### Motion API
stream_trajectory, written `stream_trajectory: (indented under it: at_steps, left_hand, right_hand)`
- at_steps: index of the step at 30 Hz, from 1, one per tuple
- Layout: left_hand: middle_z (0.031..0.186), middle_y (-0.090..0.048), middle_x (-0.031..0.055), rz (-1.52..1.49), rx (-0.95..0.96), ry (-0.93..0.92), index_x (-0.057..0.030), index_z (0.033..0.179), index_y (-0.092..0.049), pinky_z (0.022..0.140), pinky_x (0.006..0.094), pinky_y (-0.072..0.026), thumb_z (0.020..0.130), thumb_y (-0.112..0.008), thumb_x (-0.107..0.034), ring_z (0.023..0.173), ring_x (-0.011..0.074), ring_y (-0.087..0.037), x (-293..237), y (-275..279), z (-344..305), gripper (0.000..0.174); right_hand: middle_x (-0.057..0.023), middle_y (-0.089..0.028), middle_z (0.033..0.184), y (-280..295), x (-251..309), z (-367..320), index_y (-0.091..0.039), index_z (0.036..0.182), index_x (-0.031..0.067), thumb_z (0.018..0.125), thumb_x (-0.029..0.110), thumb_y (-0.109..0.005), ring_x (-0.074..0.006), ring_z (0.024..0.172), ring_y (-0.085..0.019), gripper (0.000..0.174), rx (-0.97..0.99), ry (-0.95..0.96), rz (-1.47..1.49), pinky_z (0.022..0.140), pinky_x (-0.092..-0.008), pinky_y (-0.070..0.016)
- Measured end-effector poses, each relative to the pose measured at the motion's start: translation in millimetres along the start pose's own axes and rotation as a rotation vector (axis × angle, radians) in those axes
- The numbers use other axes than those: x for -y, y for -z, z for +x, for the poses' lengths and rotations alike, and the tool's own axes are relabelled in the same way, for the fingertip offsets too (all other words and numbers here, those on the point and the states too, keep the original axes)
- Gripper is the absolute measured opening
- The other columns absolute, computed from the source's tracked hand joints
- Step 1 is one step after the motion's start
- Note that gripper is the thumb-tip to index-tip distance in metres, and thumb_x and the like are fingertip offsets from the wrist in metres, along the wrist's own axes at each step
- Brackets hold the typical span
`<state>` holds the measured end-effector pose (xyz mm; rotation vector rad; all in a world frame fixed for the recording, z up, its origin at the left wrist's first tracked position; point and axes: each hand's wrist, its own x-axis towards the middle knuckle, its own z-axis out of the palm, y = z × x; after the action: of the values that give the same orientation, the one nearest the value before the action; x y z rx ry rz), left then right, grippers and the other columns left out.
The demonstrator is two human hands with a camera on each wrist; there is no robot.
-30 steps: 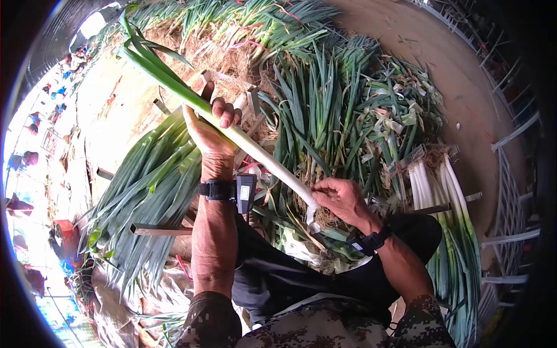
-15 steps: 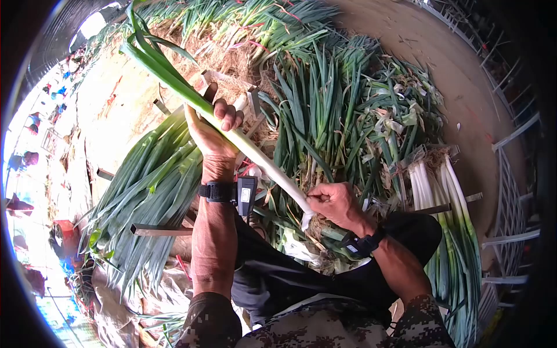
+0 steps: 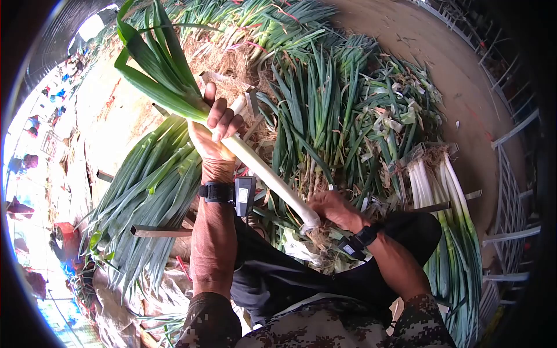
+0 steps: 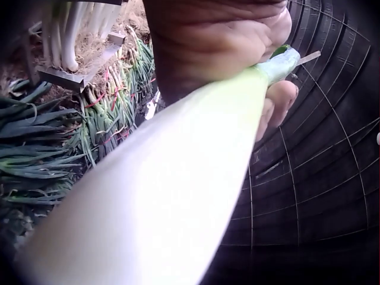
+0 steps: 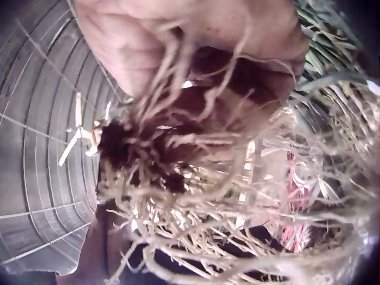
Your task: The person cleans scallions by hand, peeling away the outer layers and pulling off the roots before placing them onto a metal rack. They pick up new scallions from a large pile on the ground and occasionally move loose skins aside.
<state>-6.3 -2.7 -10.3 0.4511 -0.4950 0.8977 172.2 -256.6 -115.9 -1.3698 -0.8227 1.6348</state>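
Observation:
My left hand point(image 3: 204, 145) grips a long green onion point(image 3: 270, 180) around its upper stalk, the thumb and fingers wrapped over it. Green leaves fan out past that hand to the upper left, while the white shank slants down to the right. At its root end my right hand point(image 3: 337, 210) has curled fingers against the shank; the fingertips are partly hidden. In the right wrist view, thin roots point(image 5: 202, 237) hang in front of the curled right fingers. The pale shank point(image 4: 172, 190) fills much of the left wrist view, below the left palm point(image 4: 219, 41).
A bunch of green onions point(image 3: 154, 185) lies on a metal frame at the left, near a bar point(image 3: 159, 231). Another bunch point(image 3: 458, 232) rests on a rack at the right. Heaped onions point(image 3: 316, 110) and peeled scraps point(image 3: 301, 246) lie ahead and below.
The green onion has turned in the left hand, its leaves now spread wider at the top. The root end has swung a little right and down, and the right hand has shifted slightly lower.

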Motion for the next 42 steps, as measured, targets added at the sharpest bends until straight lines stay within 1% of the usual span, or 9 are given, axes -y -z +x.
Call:
stream_trajectory:
  at_steps: [1, 4, 13, 24, 26, 27, 34, 38, 42]
  left_hand:
    - [0.07, -0.048, 0.0007, -0.037, 0.025, 0.015, 0.0071, 0.131, -0.053, 0.049, 0.0252, -0.0351, 0.107, -0.032, -0.034, 0.048, 0.01, -0.043, -0.3, -0.8, 0.1, 0.052]
    - [0.07, -0.047, 0.0004, -0.031, 0.014, 0.003, 0.0068, 0.133, -0.052, 0.05, 0.0242, -0.0349, 0.107, -0.034, -0.036, 0.049, 0.0099, -0.042, -5.3, -2.1, 0.7, 0.053]
    - [0.076, -0.052, 0.0013, 0.365, -0.399, -0.164, -0.0091, 0.138, -0.046, 0.055, 0.0301, -0.038, 0.104, -0.038, -0.054, 0.055, 0.013, -0.043, 0.1, -4.2, 3.5, 0.057]
    - [0.08, -0.055, 0.0052, 0.297, -0.494, -0.144, -0.0111, 0.129, -0.053, 0.059, 0.0298, -0.0422, 0.102, -0.044, -0.054, 0.061, 0.0152, -0.048, 5.8, -0.8, -1.3, 0.052]
    - [0.081, -0.056, 0.0058, 0.322, -0.572, -0.143, -0.0113, 0.13, -0.053, 0.06, 0.0292, -0.0435, 0.101, -0.044, -0.054, 0.062, 0.0153, -0.049, 8.2, -1.3, -1.4, 0.052]
    - [0.081, -0.056, 0.0059, 0.331, -0.593, -0.125, -0.0114, 0.105, -0.053, 0.058, 0.0309, -0.0442, 0.1, -0.043, -0.06, 0.059, 0.0163, -0.051, 8.7, -0.8, 0.7, 0.049]
    - [0.08, -0.061, 0.0094, 0.539, -0.751, -0.261, -0.0095, 0.107, -0.053, 0.055, 0.031, -0.0465, 0.1, -0.052, -0.051, 0.059, 0.019, -0.054, 9.8, 10.6, 2.7, 0.042]
    - [0.081, -0.061, 0.0087, 0.62, -0.788, -0.337, -0.0098, 0.108, -0.054, 0.057, 0.0307, -0.0452, 0.101, -0.052, -0.05, 0.062, 0.0184, -0.052, 7.9, 4.1, 5.8, 0.041]
    - [0.082, -0.059, 0.0086, 0.573, -0.767, -0.368, -0.0104, 0.104, -0.055, 0.06, 0.0311, -0.0439, 0.101, -0.05, -0.05, 0.064, 0.0179, -0.05, -4.5, 7.0, 4.4, 0.04]
  right_hand:
    - [0.0009, -0.063, 0.067, 4.0, -4.4, -2.9, -0.072, 0.082, 0.0027, 0.086, 0.027, -0.071, -0.0075, 0.059, -0.057, 0.024, 0.001, -0.166, -0.052, 0.055, -0.0259, -0.0429]
    - [-0.0024, -0.068, 0.076, 21.2, -62.8, 7.3, -0.073, 0.09, 0.0027, 0.086, 0.023, -0.072, -0.0089, 0.067, -0.06, 0.021, -0.003, 0.324, -1.044, 0.059, -0.0258, -0.0462]
    - [-0.0081, -0.072, 0.088, 2.0, 60.0, -20.0, -0.07, 0.104, 0.0034, 0.087, 0.008, -0.071, -0.0186, 0.08, -0.069, 0.018, -0.409, 0.472, -0.374, 0.068, -0.0306, -0.0532]
    - [-0.0093, -0.07, 0.082, -30.1, 63.2, -13.2, -0.066, 0.088, 0.0032, 0.081, 0.007, -0.075, -0.0215, 0.076, -0.069, 0.012, -0.359, 0.524, -0.608, 0.068, -0.032, -0.053]
    - [-0.0097, -0.071, 0.087, -27.4, 58.9, -10.1, -0.065, 0.088, 0.0036, 0.079, 0.006, -0.074, -0.0249, 0.078, -0.07, 0.013, -0.349, 0.554, -0.655, 0.069, -0.0335, -0.0543]
    - [-0.0099, -0.071, 0.089, -27.5, 57.8, -8.8, -0.064, 0.087, 0.0038, 0.079, 0.006, -0.074, -0.0267, 0.078, -0.07, 0.013, -0.34, 0.569, -0.679, 0.07, -0.0342, -0.055]
    - [-0.0099, -0.068, 0.109, -42.3, 48.2, -19.2, -0.056, 0.086, 0.0058, 0.073, -0.005, -0.07, -0.0289, 0.098, -0.068, 0.022, -0.415, 0.948, -0.944, 0.081, -0.0382, -0.0577]
    - [-0.0073, -0.067, 0.101, -37.8, 34.3, -34.8, -0.057, 0.08, 0.0099, 0.07, 0.001, -0.074, -0.0285, 0.096, -0.067, 0.022, -0.295, 0.943, -1.033, 0.077, -0.0375, -0.0549]
    - [-0.009, -0.067, 0.082, -23.7, 6.6, -50.5, -0.067, 0.094, 0.0094, 0.08, 0.014, -0.077, -0.0276, 0.071, -0.068, 0.018, -0.017, 0.44, -0.965, 0.064, -0.0387, -0.0535]
